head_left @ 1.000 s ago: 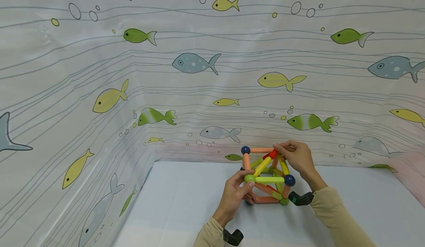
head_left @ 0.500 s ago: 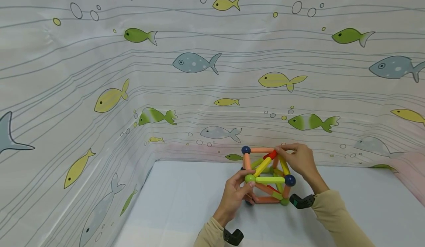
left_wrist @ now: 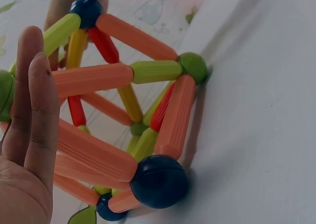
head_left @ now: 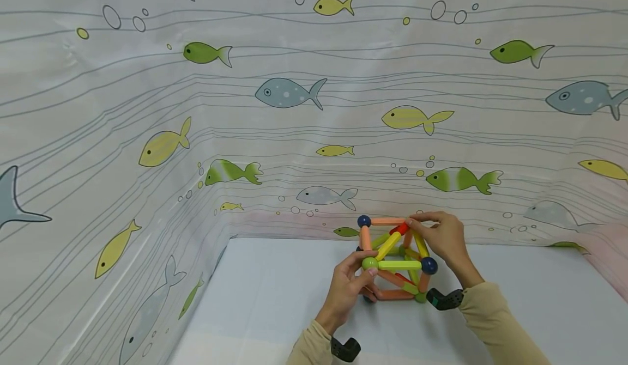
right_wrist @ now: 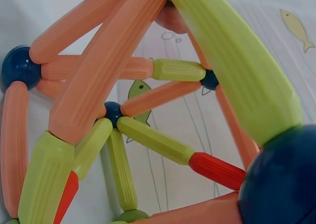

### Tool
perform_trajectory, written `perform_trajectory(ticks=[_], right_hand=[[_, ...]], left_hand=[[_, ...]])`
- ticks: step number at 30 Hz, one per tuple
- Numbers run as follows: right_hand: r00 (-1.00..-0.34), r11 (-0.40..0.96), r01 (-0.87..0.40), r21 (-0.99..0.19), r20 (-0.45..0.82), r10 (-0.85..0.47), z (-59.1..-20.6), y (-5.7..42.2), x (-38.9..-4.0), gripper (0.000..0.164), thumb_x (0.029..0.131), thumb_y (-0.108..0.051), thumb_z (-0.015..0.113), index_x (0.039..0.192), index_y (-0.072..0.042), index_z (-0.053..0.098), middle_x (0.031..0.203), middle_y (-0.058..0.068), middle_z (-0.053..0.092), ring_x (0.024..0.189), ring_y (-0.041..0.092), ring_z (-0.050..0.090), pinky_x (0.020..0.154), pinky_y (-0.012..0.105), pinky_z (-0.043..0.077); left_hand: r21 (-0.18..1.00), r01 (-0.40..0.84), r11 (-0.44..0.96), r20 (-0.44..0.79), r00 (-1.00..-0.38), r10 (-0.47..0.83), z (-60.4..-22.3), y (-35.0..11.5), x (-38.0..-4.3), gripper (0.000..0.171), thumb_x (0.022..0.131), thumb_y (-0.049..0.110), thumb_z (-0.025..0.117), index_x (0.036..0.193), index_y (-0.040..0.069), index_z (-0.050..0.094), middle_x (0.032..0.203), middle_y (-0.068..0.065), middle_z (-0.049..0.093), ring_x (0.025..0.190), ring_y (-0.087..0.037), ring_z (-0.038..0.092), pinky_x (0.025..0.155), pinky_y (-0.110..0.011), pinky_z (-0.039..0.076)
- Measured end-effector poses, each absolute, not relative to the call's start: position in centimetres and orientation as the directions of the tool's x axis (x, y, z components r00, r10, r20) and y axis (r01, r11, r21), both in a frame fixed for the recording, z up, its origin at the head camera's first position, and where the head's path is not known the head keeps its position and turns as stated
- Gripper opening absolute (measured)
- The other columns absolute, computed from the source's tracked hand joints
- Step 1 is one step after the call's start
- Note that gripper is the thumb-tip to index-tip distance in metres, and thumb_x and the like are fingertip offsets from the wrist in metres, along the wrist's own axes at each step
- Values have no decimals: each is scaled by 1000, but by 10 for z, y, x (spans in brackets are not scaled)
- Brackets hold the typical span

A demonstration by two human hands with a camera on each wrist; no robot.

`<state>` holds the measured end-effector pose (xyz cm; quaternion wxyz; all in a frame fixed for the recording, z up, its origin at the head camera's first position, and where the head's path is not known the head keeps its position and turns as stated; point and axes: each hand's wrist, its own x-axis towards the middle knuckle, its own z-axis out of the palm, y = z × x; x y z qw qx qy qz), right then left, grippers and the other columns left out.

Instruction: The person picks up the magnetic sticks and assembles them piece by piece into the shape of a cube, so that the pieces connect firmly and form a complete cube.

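Observation:
A cube-like frame of magnetic building rods and balls stands on the table. Its rods are orange, lime green, yellow and red; its balls are dark blue or green. My left hand holds a green ball at the near upper left corner, thumb in front. At the far upper right corner my right hand pinches the frame by the red end of a yellow-and-red rod; the fingers hide what exactly they grip. In the left wrist view, fingers lie along the frame's side. A blue ball looms large in the right wrist view.
The frame rests on a white tabletop. Behind and to the left rises a pale fabric wall printed with fish and wavy lines. Black wrist cameras sit by both sleeve cuffs.
Almost nothing differs. The right hand's fingers and wrist have shifted very slightly; the left hand and the rod frame stay where they were.

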<state>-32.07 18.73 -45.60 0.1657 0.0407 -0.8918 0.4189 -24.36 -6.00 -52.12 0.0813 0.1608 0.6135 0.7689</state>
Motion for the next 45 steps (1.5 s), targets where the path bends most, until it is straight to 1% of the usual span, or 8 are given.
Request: perform_trajectory(ticks=[8,15,23,29,32,35,40,45], right_hand=[[-941,667,-198,-718,329,75,-455,183,-320,37,99,-31,76,113,3,80,127,33,69,87,40,73,59,30,55],[-924,708,-256,-658,382,22,-459,182,-322,33,98,-28,78,109,4,81,118,32,71,81,38,74,59,33,56],[-928,684,-246,-687,371,39,-459,184,-318,34,97,-30,79,111,0,81,118,29,70,80,36,74,61,32,56],[-963,604,-119,-788,240,123,-464,191,-301,47,101,-42,73,133,-7,73,131,24,69,102,39,71,72,32,56],[-988,553,-13,-833,97,123,-468,194,-289,63,103,-51,67,150,-10,59,141,25,63,120,41,65,86,41,60],[-996,511,59,-857,-18,84,-470,195,-278,74,104,-59,59,160,-12,46,147,25,58,130,41,59,102,52,57],[-995,472,101,-876,-87,52,-476,196,-265,79,105,-66,49,163,-12,41,149,27,57,131,39,59,109,60,50],[-989,435,146,-889,-124,78,-481,196,-260,88,103,-74,41,162,-8,42,159,27,48,144,44,49,117,65,42]], left_hand=[[970,83,-230,155,-936,317,-520,-61,-245,39,106,18,66,145,13,60,132,-9,63,65,-10,72,62,-28,61],[969,81,-232,154,-935,318,-519,-61,-245,39,105,17,66,143,11,61,129,-7,64,64,-10,72,63,-28,62],[968,99,-231,171,-932,319,-519,-61,-245,38,106,17,66,143,11,61,125,-7,64,64,-10,72,62,-28,62],[974,116,-196,175,-934,312,-520,-63,-246,38,106,16,66,143,12,62,112,-4,64,64,-11,73,61,-27,61],[977,129,-171,177,-935,306,-520,-64,-246,38,105,17,66,143,14,62,112,-3,64,65,-11,72,61,-26,61],[978,142,-153,183,-936,299,-520,-64,-245,39,105,18,67,144,16,62,115,-5,64,66,-11,72,62,-26,61],[977,165,-134,199,-934,296,-520,-65,-244,41,105,16,67,146,16,62,128,-12,65,66,-11,72,63,-25,61],[975,196,-109,220,-928,301,-521,-63,-243,43,106,17,67,149,17,60,134,-15,64,66,-13,73,64,-30,62]])
